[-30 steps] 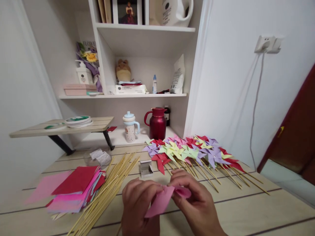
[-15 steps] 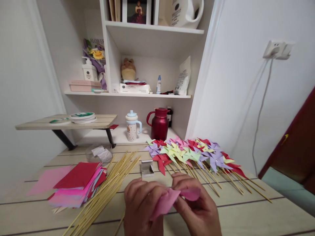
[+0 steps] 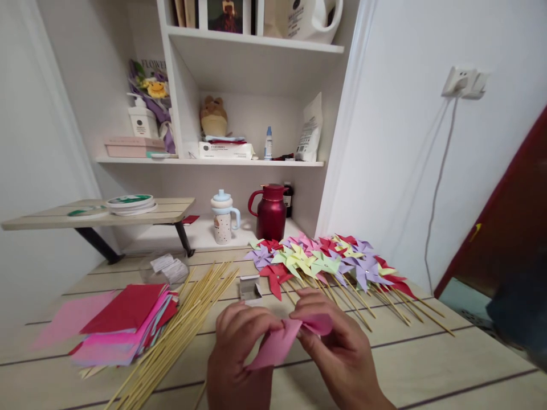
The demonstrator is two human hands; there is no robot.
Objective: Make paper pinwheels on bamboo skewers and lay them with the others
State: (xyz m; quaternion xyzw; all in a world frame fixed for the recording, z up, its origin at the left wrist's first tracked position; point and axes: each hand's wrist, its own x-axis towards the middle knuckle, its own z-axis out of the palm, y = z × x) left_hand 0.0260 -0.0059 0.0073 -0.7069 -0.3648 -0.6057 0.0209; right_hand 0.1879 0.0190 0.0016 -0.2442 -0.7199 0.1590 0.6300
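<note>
the left hand (image 3: 236, 348) and right hand (image 3: 342, 350) are both pinching a pink paper (image 3: 277, 345), which is hanging bent between them above the table (image 3: 436, 364); uneven pulling could be tearing its narrow middle, or a slackening pinch could be letting its curled side spring open.

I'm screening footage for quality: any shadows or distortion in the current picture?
Head view: the left hand darkens toward its base; head view: the cord casts a soft shadow on the wall; head view: the shelf uprights slant inward toward the bottom.
</note>
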